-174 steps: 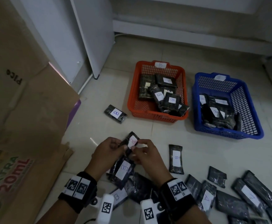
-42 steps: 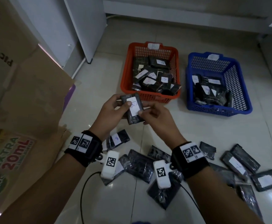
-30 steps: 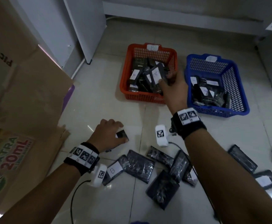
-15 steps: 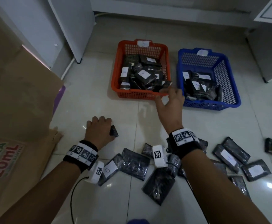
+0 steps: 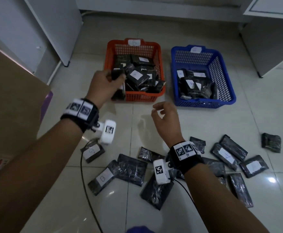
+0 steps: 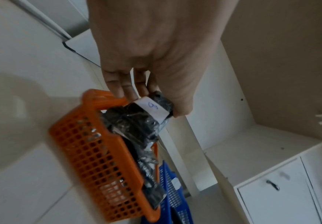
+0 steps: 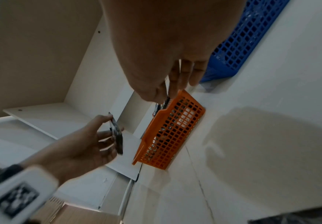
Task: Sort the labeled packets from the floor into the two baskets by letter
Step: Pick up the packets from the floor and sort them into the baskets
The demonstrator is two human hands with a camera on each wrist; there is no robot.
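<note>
We take the orange basket [image 5: 134,96] as our landmark: it sits on the floor [image 5: 154,118] with a heap of black packets [image 5: 140,76] inside, and the blue basket [image 5: 203,103] stands just beside it on the right, also holding packets. Our left hand [image 5: 103,84] hovers over the orange basket's near left corner with thumb and fingers pinched on one packet [image 6: 154,106]; in the left wrist view its white label carries a blue handwritten mark that we cannot read for sure. Our right hand [image 5: 166,115] hangs in the air in front of the orange basket, near its right corner, fingers loosely curled and holding nothing. On the floor nearer to us than the orange basket lie more packets, scattered and partly overlapping; one with a label reading B [image 5: 102,179] lies face up, another labeled one [image 5: 93,152] just beyond it.
</note>
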